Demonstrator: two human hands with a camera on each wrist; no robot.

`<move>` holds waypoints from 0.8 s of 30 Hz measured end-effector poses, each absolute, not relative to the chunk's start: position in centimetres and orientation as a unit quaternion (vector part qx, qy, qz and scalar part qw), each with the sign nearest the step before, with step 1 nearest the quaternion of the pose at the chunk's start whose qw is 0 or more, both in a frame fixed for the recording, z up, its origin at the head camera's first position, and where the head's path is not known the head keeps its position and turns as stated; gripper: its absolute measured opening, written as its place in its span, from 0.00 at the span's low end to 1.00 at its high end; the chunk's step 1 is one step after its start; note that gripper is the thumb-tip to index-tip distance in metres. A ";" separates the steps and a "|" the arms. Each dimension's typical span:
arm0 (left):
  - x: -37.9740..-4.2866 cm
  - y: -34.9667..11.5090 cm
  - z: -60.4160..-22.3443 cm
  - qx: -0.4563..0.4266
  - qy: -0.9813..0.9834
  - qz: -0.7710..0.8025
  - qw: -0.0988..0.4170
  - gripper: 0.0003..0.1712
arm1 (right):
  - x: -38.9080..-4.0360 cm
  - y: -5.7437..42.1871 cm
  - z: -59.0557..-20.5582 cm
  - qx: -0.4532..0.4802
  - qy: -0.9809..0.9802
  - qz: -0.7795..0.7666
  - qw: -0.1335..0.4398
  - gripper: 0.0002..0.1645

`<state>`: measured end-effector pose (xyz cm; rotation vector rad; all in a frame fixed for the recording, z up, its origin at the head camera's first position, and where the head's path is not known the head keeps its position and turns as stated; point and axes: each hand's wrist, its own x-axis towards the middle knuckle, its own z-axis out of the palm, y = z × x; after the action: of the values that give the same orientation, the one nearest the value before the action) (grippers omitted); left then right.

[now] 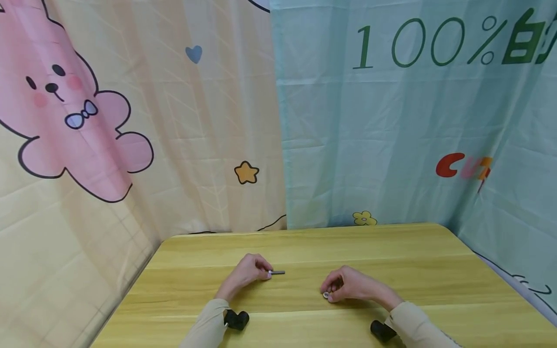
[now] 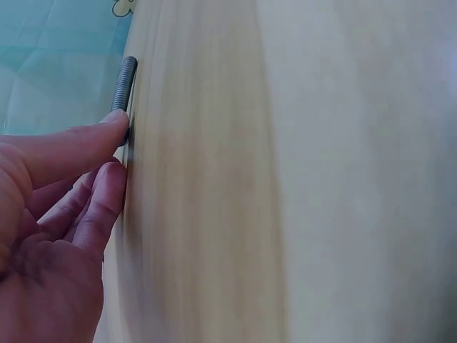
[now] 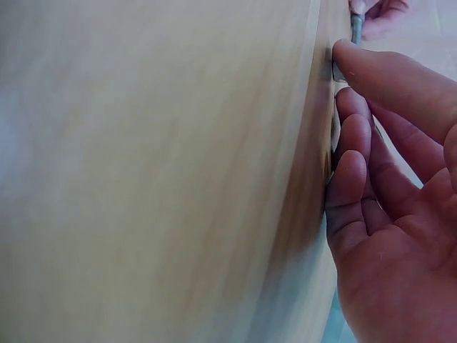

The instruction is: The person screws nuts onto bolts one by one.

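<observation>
My left hand (image 1: pixel 248 270) pinches a grey threaded bolt (image 1: pixel 278 272) near its left end, and the shaft points right toward the other hand. In the left wrist view the thread of the bolt (image 2: pixel 126 80) stands out past the thumb tip, low along the tabletop. Thumb and finger of my right hand (image 1: pixel 350 284) grip a small metal nut (image 1: pixel 326 294), its ring shape facing up in the head view. Most of the nut is hidden by the thumb in the right wrist view. A short stretch of table separates bolt and nut.
Both hands work low over a wood-grain table (image 1: pixel 278 333). Printed curtains (image 1: pixel 243 116) hang behind its back edge and along both sides. A black wrist device (image 1: pixel 236 320) sits at the left cuff, and another black device (image 1: pixel 383 331) at the right cuff.
</observation>
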<state>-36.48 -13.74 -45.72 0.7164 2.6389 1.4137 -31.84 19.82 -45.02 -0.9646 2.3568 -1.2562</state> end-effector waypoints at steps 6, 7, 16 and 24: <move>-36.6 -13.7 -45.4 0.236 0.858 0.455 0.023 0.06 | -31.9 19.7 -44.7 -0.334 0.827 -0.430 0.137 0.09; -36.6 -13.7 -45.3 0.236 0.859 0.454 0.023 0.06 | -31.9 19.7 -44.6 -0.332 0.828 -0.431 0.138 0.09; -36.5 -13.7 -45.7 0.235 0.863 0.447 0.025 0.04 | -31.5 19.5 -44.7 -0.310 0.831 -0.438 0.146 0.08; -36.3 -13.6 -45.5 0.220 0.862 0.455 0.031 0.03 | -31.6 19.5 -44.6 -0.308 0.830 -0.438 0.153 0.08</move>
<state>-36.31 -13.64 -45.48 0.6775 2.6576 1.4029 -31.57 19.45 -44.63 -0.8844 2.3818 -1.2561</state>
